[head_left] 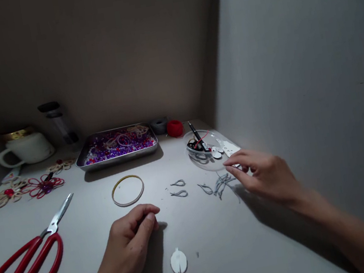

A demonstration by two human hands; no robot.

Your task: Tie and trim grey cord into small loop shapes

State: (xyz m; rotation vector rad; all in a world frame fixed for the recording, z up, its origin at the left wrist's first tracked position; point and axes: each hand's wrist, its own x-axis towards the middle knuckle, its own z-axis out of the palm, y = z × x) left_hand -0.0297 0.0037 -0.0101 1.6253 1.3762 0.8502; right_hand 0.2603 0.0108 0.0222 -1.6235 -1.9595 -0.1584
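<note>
My left hand [132, 242] rests on the white table with its fingers curled in and the thumb against the index finger; nothing shows in it. My right hand [264, 174] is at the right, thumb and index tips pinched close together beside a small pile of grey cord pieces [222, 186]. Whether a cord is between those fingertips I cannot make out. Left of the pile lie a grey cord loop [205, 189] and two more loops, an upper loop [178, 183] and a lower loop [179, 194]. A white oval card piece [179, 262] with a slit lies near the front.
Red-handled scissors [38, 263] lie at left, below several cord flowers [44, 185]. A ring [112, 197] lies mid-table. Behind are a bead tray [120, 157], a red yarn ball [175, 128], a mug [31, 148] and a clear dish [203, 164] holding a pen [197, 135]. A wall [302, 68] borders the right.
</note>
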